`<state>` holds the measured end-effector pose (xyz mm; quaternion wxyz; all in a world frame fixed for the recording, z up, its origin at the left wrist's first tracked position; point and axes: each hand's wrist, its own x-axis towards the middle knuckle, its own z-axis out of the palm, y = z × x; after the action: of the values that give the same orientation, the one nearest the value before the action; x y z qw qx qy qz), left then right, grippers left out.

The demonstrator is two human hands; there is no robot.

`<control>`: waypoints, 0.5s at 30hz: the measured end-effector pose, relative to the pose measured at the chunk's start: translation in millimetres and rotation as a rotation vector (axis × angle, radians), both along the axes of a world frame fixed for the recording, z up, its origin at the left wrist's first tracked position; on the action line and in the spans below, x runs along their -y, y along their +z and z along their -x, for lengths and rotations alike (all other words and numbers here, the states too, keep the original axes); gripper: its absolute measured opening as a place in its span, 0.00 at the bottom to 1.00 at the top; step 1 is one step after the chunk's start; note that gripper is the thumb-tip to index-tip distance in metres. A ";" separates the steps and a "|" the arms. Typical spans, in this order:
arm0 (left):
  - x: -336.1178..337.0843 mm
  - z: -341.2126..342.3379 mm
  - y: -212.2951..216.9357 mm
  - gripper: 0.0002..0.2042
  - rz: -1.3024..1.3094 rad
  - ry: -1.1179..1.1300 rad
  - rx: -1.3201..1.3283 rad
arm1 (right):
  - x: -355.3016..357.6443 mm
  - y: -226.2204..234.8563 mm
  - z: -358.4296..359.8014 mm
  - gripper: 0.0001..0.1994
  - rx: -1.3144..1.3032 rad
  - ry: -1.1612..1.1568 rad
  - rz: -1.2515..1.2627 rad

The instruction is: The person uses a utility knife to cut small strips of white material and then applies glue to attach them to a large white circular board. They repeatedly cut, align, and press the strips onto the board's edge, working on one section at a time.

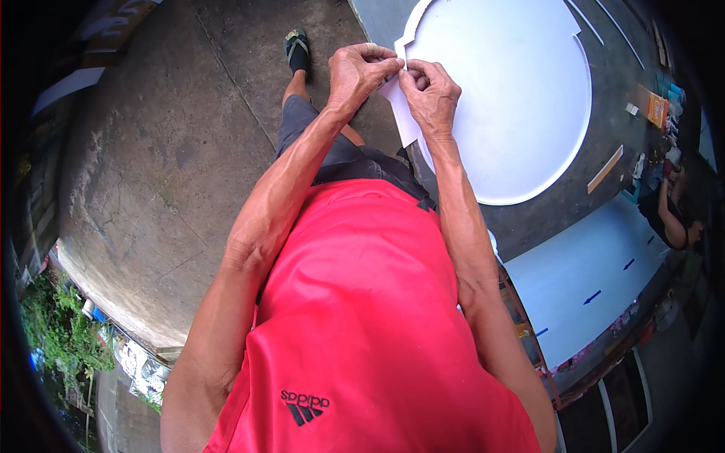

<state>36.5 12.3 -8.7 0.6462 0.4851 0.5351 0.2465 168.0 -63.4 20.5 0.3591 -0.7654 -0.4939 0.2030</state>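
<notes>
A large round white panel (502,98) with a thin raised white rim lies on the dark grey table. At its left edge the rim steps into a notch, where a white strip (403,121) stands out past the table edge. My left hand (361,75) is closed, thumb and fingertips pinching at this strip. Close beside it, my right hand (430,94) is also closed in a pinch on the strip, with the wrist over the panel's edge. The fingertips of both hands nearly meet. Whether they hold anything small besides the strip is hidden.
On the table (540,219) lie a short wooden-edged strip (605,170), thin white strips (621,34) and an orange box (655,109). A pale blue sheet (589,272) with dark arrows lies nearer right. Another person's arm (666,208) is at the far right. Concrete floor (166,151) spreads left.
</notes>
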 end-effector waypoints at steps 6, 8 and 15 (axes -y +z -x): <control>0.7 1.7 1.4 0.13 -0.008 -0.009 0.018 | 0.3 -0.8 -1.4 0.08 -0.093 -0.060 0.065; 1.8 3.4 1.7 0.13 0.006 -0.004 0.050 | 2.1 -0.3 -1.6 0.10 -0.221 -0.110 0.079; 4.8 8.8 13.8 0.16 0.106 -0.044 0.204 | 5.8 13.7 -8.9 0.10 -0.759 -0.202 0.171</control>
<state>27.7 7.6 5.1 0.7273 0.4344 0.4679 0.2518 176.9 -69.2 34.2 0.4693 -0.7077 -0.2297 0.4755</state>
